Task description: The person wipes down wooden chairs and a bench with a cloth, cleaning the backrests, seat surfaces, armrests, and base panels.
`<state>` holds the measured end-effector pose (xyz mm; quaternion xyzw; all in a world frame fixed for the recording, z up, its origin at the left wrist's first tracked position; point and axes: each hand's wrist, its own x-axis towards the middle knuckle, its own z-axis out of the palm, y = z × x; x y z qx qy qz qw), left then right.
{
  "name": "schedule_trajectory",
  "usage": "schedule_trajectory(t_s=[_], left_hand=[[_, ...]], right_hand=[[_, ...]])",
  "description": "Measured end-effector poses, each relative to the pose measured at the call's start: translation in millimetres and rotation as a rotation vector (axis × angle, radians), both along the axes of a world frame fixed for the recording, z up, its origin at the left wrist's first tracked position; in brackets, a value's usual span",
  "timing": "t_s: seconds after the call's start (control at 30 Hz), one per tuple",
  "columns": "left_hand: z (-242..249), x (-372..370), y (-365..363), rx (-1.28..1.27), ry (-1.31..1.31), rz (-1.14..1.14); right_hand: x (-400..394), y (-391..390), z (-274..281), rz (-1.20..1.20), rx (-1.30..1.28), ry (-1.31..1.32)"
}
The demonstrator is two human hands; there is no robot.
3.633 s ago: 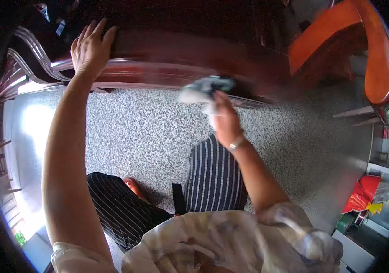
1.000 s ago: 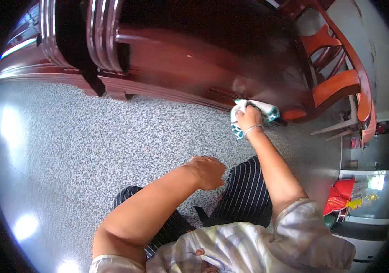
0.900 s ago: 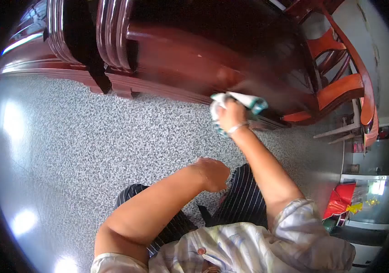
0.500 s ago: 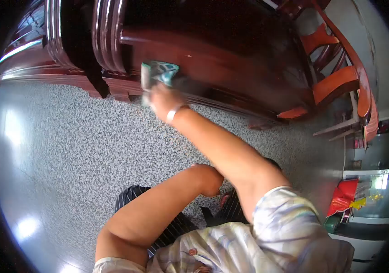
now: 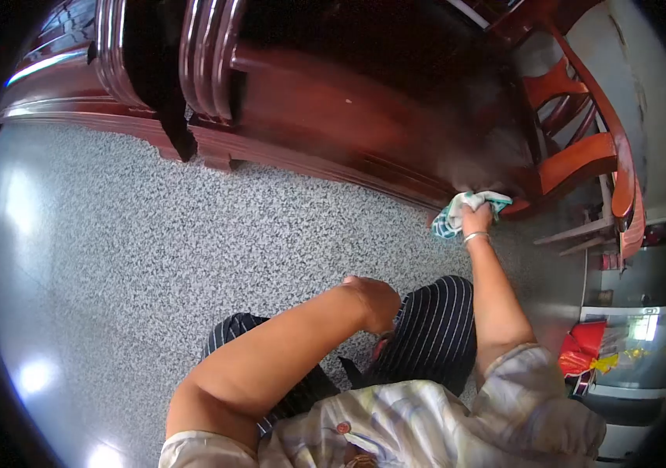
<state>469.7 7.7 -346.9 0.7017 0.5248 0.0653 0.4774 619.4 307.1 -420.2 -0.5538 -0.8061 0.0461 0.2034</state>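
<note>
My right hand is closed on a white and green patterned cloth, bunched under the fingers. It presses the cloth at the lower right edge of a dark red, glossy wooden bench, close to the armrest end. A bracelet circles that wrist. My left hand is bent down by my knees, its back toward me. Its fingers are mostly hidden, so I cannot see whether it holds anything.
A curved wooden armrest rises at the right. Ridged wooden legs stand at the upper left. Speckled grey floor lies below the bench. At the far right, a red wrapped bundle sits by a glass-fronted cabinet.
My right hand has swept the cloth from the bench's left part across to its lower right edge. My left hand has stayed by my knees. The view has shifted slightly.
</note>
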Motion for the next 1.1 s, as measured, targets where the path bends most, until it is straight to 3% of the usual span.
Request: schedule_trajectory(t_s=[0.03, 0.13, 0.17, 0.27, 0.33, 0.4, 0.47, 0.57, 0.6, 0.67, 0.7, 0.73, 0.8, 0.9, 1.0, 1.03, 1.1], left_hand=[[1.0, 0.8, 0.5, -0.006, 0.003, 0.010], [6.0, 3.9, 2.8, -0.045, 0.030, -0.004], [8.2, 5.5, 2.4, -0.088, 0.022, -0.034], [12.2, 7.2, -0.1, -0.116, 0.015, -0.071], [14.3, 5.6, -2.5, -0.125, 0.062, -0.137], [15.6, 6.1, -2.9, -0.132, 0.087, -0.151], [13.4, 6.5, -5.8, -0.139, 0.109, -0.170], [-13.9, 20.5, 3.7, -0.169, 0.076, -0.194], [-7.3, 10.3, -8.9, -0.107, 0.032, -0.050], [13.0, -10.8, -25.8, -0.052, -0.016, 0.027], [14.9, -14.3, -23.6, -0.065, 0.002, 0.016], [13.8, -10.9, -8.9, -0.160, 0.101, -0.095], [8.3, -1.7, -10.1, -0.162, 0.148, -0.148], [1.5, 3.9, -5.9, -0.175, 0.096, -0.165], [-14.9, 9.4, -3.4, -0.153, 0.096, -0.093], [-44.6, 19.5, 0.4, 0.056, 0.037, -0.075], [-54.8, 16.2, -3.4, 0.268, -0.011, -0.058]], right_hand=[[-12.2, -2.6, -8.5, -0.092, 0.022, 0.033], [-47.1, -16.4, -12.4, -0.239, -0.281, 0.191], [-58.2, -21.0, -17.0, -0.201, -0.280, 0.148], [-105.6, -86.3, 11.8, 0.069, -0.405, 0.079], [-141.9, -136.9, 13.3, 0.296, -0.143, -0.003], [-184.0, -175.1, 8.6, 0.523, -0.093, 0.113], [-230.9, -210.2, 10.1, 0.543, -0.129, 0.038], [-290.6, -260.9, 6.8, 0.856, -0.120, 0.146], [-305.1, -274.0, 7.3, 0.974, -0.107, 0.148], [-323.9, -283.2, 15.0, 1.017, -0.091, 0.094], [-323.8, -280.3, 17.1, 1.026, -0.201, 0.023], [-324.1, -269.6, 9.0, 1.222, -0.250, -0.025], [-299.9, -268.1, -1.2, 1.371, -0.256, -0.233], [-294.3, -291.5, 42.4, 1.480, -0.123, -0.251], [-336.7, -311.7, 50.5, 1.342, 0.054, -0.277], [-352.5, -311.3, 48.2, 1.252, 0.078, -0.371], [-370.0, -300.8, 36.4, 1.169, 0.162, -0.651]])
